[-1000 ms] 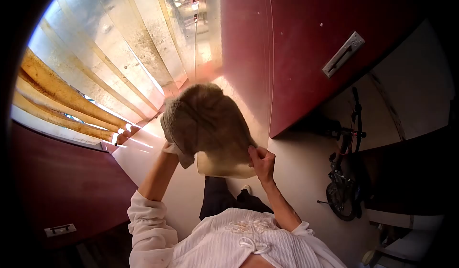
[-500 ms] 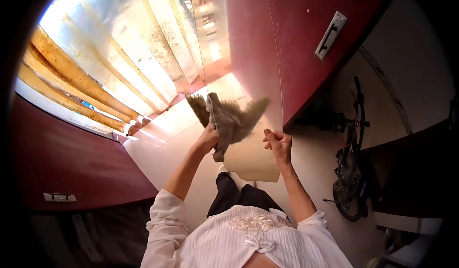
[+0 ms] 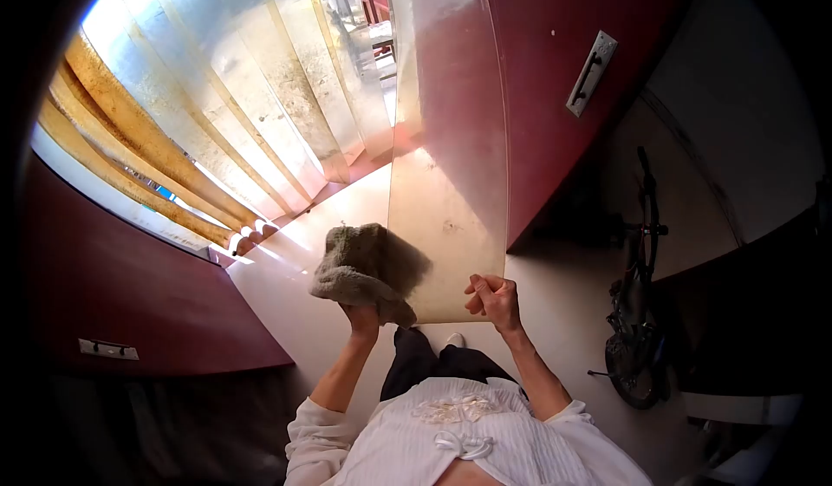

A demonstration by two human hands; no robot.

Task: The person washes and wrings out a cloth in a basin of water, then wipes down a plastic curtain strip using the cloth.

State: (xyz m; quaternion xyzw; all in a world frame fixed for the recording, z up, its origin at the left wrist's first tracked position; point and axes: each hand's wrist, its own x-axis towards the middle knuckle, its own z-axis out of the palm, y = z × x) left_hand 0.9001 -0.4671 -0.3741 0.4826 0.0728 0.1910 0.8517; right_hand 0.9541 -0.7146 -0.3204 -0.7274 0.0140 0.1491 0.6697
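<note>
- left hand (image 3: pixel 362 319) closed around a bunched grey-brown terry cloth (image 3: pixel 368 263); fingers wrap the lower folds, and the bulk of the cloth mushrooms above the fist.
- the cloth's right edge lies against the lower left part of a long clear plastic strip (image 3: pixel 451 182), a translucent curtain panel hanging down to the hands; whether it presses flat or only brushes cannot be told.
- right hand (image 3: pixel 496 300) pinches the strip's bottom right corner, thumb on the near face, the other fingers curled behind; grip closed on the panel.
- the two hands sit near each other at about the same height, the strip's bottom edge running between them just above the knuckles.
- the strip rises from the right hand's grip up and away, with scuffs and dull spots showing on its surface above that hand.
- left of the cloth, beyond the left fist: more hanging clear strips (image 3: pixel 260 96), yellowed at their edges, sunlit.
- right of the held strip, above the right hand: a dark red door (image 3: pixel 563 18) with a flat silver metal handle plate (image 3: pixel 591 72).
- well right of the right hand, lower down: a black bicycle (image 3: pixel 637 313) standing on the pale floor (image 3: pixel 555 313).
- below both hands: the person's white ribbed top (image 3: pixel 459 443) with rolled sleeves, dark trousers and one pale shoe tip between the forearms.
- far left of the left hand: a dark red panel (image 3: pixel 130 287) bearing a small metal handle (image 3: pixel 107 348).
</note>
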